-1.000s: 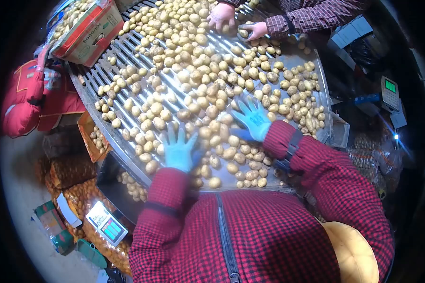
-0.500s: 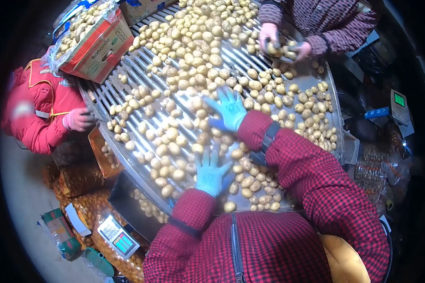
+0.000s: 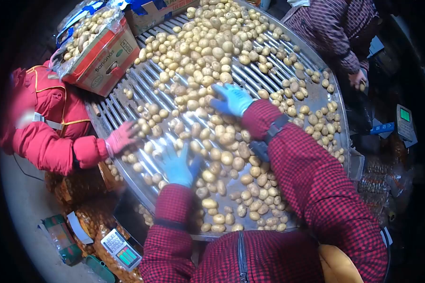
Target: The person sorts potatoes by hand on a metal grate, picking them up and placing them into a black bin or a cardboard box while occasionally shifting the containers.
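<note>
Potatoes (image 3: 212,47) lie heaped and scattered over a slatted metal sorting table (image 3: 127,111). My left hand (image 3: 177,166), in a light blue glove, is spread over the slats near the table's left side, with potatoes around its fingers. It is slightly blurred. Farther up, my right hand (image 3: 233,100), gloved the same way, reaches into the middle of the pile. Its fingers are stretched out against potatoes, and the tips are partly lost among them. Neither hand grips a potato that I can see.
A co-worker's pink-gloved hand (image 3: 121,138) touches potatoes at the left edge. Another person's hand (image 3: 358,79) holds something small and pale beyond the right edge. A banana carton (image 3: 101,63) of potatoes stands at upper left. Scales (image 3: 121,250) and filled sacks (image 3: 82,188) sit below.
My left hand has moved left and slightly up; my right hand has shifted slightly upward. The left co-worker's hand has come onto the table. The other person's hands have left the potatoes, one now lower right.
</note>
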`<state>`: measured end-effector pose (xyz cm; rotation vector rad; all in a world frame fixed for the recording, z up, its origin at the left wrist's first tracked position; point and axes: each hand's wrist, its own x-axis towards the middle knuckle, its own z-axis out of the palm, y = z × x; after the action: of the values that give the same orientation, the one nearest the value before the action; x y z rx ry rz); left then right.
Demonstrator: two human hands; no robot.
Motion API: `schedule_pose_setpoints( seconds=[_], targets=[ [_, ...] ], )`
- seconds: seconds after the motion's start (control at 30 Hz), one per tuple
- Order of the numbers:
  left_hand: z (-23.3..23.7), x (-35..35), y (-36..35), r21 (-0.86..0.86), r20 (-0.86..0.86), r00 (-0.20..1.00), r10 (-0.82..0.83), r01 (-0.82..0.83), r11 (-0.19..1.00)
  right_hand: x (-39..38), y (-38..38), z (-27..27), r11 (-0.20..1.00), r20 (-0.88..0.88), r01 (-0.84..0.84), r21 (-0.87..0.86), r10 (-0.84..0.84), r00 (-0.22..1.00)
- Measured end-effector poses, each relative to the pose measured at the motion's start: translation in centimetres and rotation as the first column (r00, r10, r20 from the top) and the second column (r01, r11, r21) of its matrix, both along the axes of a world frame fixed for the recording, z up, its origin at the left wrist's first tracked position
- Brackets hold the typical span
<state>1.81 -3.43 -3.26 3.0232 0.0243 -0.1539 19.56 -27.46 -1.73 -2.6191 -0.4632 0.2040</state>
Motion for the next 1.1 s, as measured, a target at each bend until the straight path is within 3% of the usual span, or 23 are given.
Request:
schedule_pose_setpoints(
  seconds=[0.07, 0.1, 0.2, 0.27, 0.33, 0.37, 0.43, 0.47, 0.53, 0.57, 0.67, 0.77, 0.87, 0.97, 1.1],
  targets=[
    [-0.5, 0.0, -0.2, -0.008, 0.018, 1.0, 0.003, -0.003, 1.0, -1.6, 2.6, -1.4, 0.945, 0.215, 0.04, -0.324, 0.033, 0.976],
    [-1.0, -0.4, -0.4, 0.002, 0.048, 0.999, -0.01, 0.009, 1.0, -2.0, 2.7, -2.8, 0.948, 0.281, 0.051, -0.314, 0.042, 0.959],
    [-1.6, -1.7, -0.8, 0.011, 0.133, 0.987, -0.087, 0.086, 0.996, -4.4, 0.3, -2.4, 0.954, 0.242, -0.134, -0.267, 0.201, 0.949],
    [-1.8, -2.6, -1.5, 0.047, 0.148, 0.979, -0.143, 0.138, 0.989, -6.6, -1.8, -2.7, 0.951, 0.371, -0.123, -0.282, 0.227, 0.9],
    [-1.4, -3.5, -3.0, -0.137, 0.146, 0.982, -0.117, 0.137, 0.981, -7.4, -4.9, -1.4, 0.959, 0.096, -0.221, -0.178, 0.241, 0.966],
    [-0.7, -4.1, -4.0, -0.23, 0.104, 0.992, -0.066, 0.088, 0.969, -7.7, -6.0, -1.3, 0.96, 0.089, -0.217, -0.176, 0.235, 0.968],
    [0.0, -5.6, -6.6, -0.179, -0.008, 0.99, -0.144, 0.14, 0.974, -7.8, -7.1, -0.6, 0.941, 0.08, -0.198, -0.274, 0.227, 0.971],
    [0.8, -6.1, -8.0, -0.157, -0.064, 0.981, -0.183, 0.171, 0.973, -7.3, -7.0, -0.1, 0.953, -0.006, -0.186, -0.238, 0.19, 0.982],
    [3.1, -7.0, -9.1, -0.243, -0.079, 0.921, -0.38, 0.352, 0.904, -5.2, -6.6, 1.1, 0.974, -0.171, -0.146, -0.174, 0.116, 0.978],
    [2.1, -7.9, -9.1, -0.216, 0.018, 0.911, -0.413, 0.407, 0.888, -4.6, -5.7, 1.8, 0.963, -0.136, -0.153, -0.221, 0.124, 0.983],
    [1.0, -8.4, -9.4, -0.17, -0.008, 0.91, -0.414, 0.406, 0.898, -2.3, -3.5, 2.5, 0.954, -0.301, -0.097, -0.283, 0.008, 0.954],
    [1.0, -8.0, -8.7, -0.168, -0.112, 0.886, -0.449, 0.429, 0.888, 0.2, -3.4, 0.8, 0.99, -0.287, 0.103, 0.092, -0.073, 0.955],
    [1.5, -8.0, -8.9, -0.164, -0.121, 0.892, -0.435, 0.415, 0.895, 2.1, -2.5, 1.1, 0.9, -0.343, 0.193, 0.391, -0.052, 0.938],
    [1.6, -7.8, -8.9, -0.213, 0.01, 0.903, -0.43, 0.422, 0.881, 3.3, 0.2, 2.9, 0.993, -0.146, 0.078, 0.091, -0.064, 0.987],
    [0.7, -7.7, -9.0, -0.153, 0.036, 0.902, -0.431, 0.431, 0.889, 4.5, 3.7, 2.3, 0.943, -0.013, -0.03, -0.332, 0.027, 1.0]
  ],
)
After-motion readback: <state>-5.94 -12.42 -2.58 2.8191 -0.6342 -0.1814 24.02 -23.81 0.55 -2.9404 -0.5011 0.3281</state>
